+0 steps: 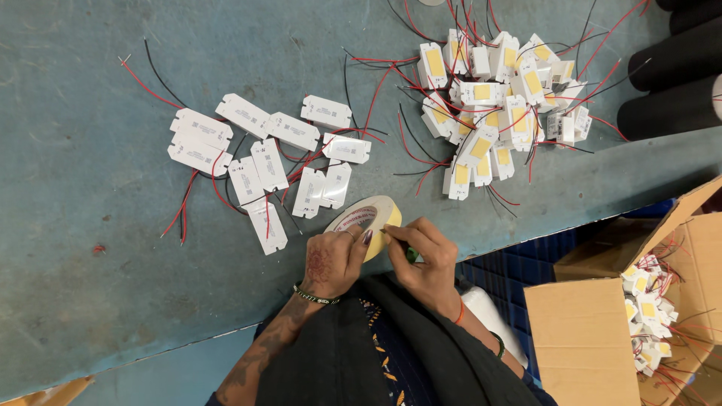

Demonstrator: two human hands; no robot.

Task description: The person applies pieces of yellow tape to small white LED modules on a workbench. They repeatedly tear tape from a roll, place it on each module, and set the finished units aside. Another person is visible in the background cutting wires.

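While steadied on edge at the near rim of the tabletop (90,286) by the left hand (331,263), grip closed round it, tape roll (366,219) being picked at by the right hand (425,259), fingertips pinched at its edge as if for the free end, white modules (263,162) spread just beyond.

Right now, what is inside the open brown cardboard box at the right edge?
The brown cardboard box holds small white rectangular modules with yellow pads and thin red and black wires. The box flaps cover most of the inside, so how deep the pile goes cannot be seen.
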